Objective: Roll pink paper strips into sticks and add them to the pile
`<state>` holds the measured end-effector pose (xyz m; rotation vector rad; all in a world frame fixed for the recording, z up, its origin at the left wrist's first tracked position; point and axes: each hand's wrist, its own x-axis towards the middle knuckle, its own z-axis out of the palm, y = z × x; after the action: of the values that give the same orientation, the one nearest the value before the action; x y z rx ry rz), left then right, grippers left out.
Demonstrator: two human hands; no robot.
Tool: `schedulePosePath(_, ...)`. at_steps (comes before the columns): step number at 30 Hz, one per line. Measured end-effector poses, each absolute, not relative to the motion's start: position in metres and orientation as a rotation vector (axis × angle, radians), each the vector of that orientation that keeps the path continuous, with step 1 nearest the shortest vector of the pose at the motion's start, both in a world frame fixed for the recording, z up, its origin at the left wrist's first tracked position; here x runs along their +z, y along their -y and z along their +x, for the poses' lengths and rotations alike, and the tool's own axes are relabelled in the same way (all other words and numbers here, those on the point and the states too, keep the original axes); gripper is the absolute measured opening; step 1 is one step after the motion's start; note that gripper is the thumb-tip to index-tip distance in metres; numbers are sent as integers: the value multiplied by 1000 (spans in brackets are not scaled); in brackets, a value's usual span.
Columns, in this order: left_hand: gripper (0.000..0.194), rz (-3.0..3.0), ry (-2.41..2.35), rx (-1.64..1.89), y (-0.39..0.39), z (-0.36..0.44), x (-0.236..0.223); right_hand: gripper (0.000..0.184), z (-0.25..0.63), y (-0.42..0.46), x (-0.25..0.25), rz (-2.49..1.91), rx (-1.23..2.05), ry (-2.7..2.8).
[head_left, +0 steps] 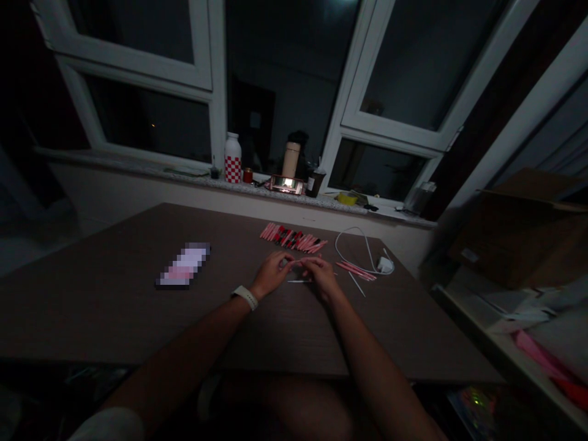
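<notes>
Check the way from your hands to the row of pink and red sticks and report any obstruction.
Nothing visible stands between the left hand, the right hand and the row of pink and red sticks. The white cable and loose pink sticks lie off to the right, outside that path.

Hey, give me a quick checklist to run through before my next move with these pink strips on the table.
1. Pinch between the left hand and the right hand: cannot tell, whatever they hold is too thin to make out.
2. Thin white stick: ok, lying on the table just below the hands.
3. Row of narrow pink-and-red strips: ok, lined up beyond the hands.
4. Thin white charging cable: not ok, it seems to run against the loose pink strips.
5. Black phone with a blurred screen: ok, lying well left of the hands.
</notes>
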<state>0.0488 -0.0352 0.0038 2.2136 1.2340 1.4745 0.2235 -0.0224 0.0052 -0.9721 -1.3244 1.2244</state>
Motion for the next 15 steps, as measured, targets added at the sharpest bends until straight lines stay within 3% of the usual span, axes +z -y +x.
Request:
schedulePosePath(6, 18, 2239, -1236, 1477, 37, 48, 6, 31, 223, 20, 3, -984, 1160, 1321)
schedulePosePath(15, 17, 2212, -1238, 1512, 40, 50, 9, 28, 221, 23, 4, -921, 1483, 1129)
